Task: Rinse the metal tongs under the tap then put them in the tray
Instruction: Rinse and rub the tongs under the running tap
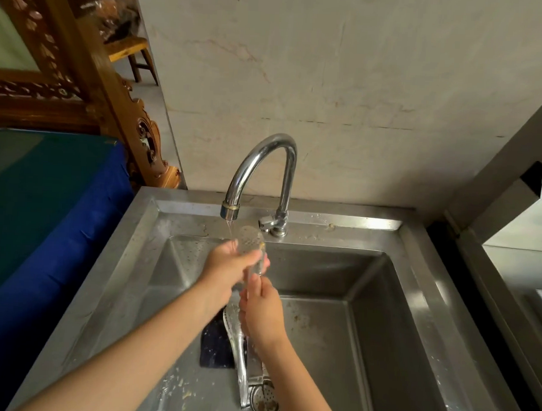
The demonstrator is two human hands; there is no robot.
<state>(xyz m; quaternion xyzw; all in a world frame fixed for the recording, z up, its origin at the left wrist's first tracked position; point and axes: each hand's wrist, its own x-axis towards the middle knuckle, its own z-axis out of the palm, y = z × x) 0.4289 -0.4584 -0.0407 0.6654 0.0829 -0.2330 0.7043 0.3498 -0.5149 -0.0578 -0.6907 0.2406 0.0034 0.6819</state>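
Note:
The metal tongs are blurred, and their rounded, perforated tip sits just under the running tap, beside a thin stream of water. My left hand wraps around the upper part of the tongs near the tip. My right hand grips them lower down, over the basin. A shiny metal strip runs from under my right hand toward the drain. I cannot tell whether that strip belongs to the tongs or lies loose in the sink.
A dark sponge or cloth lies on the basin floor under my left forearm. A blue-covered surface borders the sink on the left. Steel shelving stands to the right. A bare wall rises behind the tap.

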